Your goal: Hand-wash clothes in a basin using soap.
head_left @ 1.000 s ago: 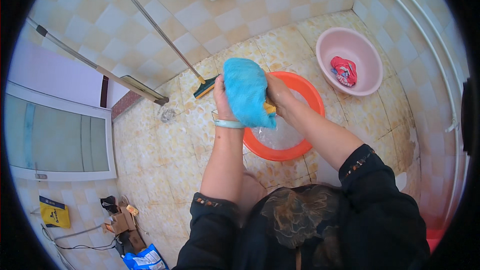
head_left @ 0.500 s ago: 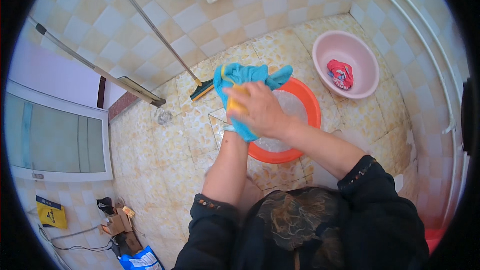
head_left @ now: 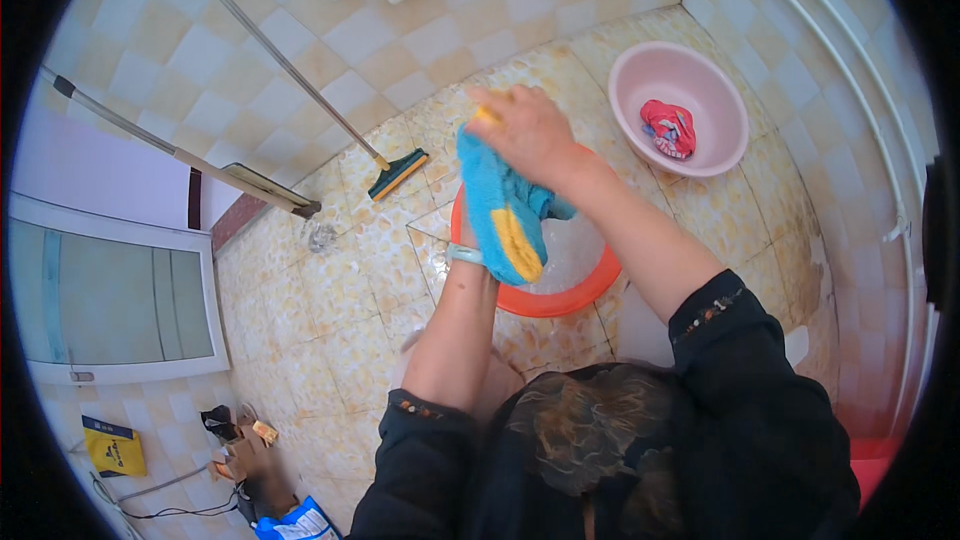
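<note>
A blue knitted sock-like piece [head_left: 490, 205] with a yellow patch covers my left hand, hiding its fingers; only the wrist, with a pale band, shows below it. My right hand [head_left: 535, 135] is at the upper end of the cloth, its fingers curled round a small yellow block, which looks like a bar of soap [head_left: 488, 114] and is mostly hidden. Under both hands stands an orange basin [head_left: 570, 295], with cloudy, sudsy water inside.
A pink basin [head_left: 735, 145] at the far right holds a crumpled red cloth [head_left: 668, 128]. By the far wall a floor squeegee [head_left: 400, 175] and another long-handled tool [head_left: 270, 190] lean. Boxes [head_left: 250, 450] and bags lie at the lower left, beside a door [head_left: 120, 285].
My right hand has moved up and away along the cloth with the yellow block. The cloth has turned, bringing its yellow patch into sight. The whole view has shifted slightly.
</note>
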Tool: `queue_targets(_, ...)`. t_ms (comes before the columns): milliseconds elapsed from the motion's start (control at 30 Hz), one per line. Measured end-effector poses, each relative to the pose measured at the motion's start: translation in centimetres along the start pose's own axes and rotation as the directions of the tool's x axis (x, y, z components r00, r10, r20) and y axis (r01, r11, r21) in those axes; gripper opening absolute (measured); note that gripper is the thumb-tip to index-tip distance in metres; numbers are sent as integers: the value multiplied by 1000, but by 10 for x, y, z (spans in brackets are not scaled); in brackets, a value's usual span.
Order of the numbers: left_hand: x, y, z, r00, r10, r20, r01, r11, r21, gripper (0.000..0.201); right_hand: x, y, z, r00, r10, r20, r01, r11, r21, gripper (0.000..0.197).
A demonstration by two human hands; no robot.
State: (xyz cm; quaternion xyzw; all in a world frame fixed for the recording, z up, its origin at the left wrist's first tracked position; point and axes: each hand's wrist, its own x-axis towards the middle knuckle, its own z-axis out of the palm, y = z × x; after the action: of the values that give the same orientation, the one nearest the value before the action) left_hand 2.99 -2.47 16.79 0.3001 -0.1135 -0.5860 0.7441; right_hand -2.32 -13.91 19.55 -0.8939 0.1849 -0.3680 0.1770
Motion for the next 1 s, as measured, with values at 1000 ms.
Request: queue_targets(1000, 23, 6, -62, 918, 307, -251, -340, 936, -96, 22, -40, -39, 21, 986, -148, -75, 159, 972, 172, 46)
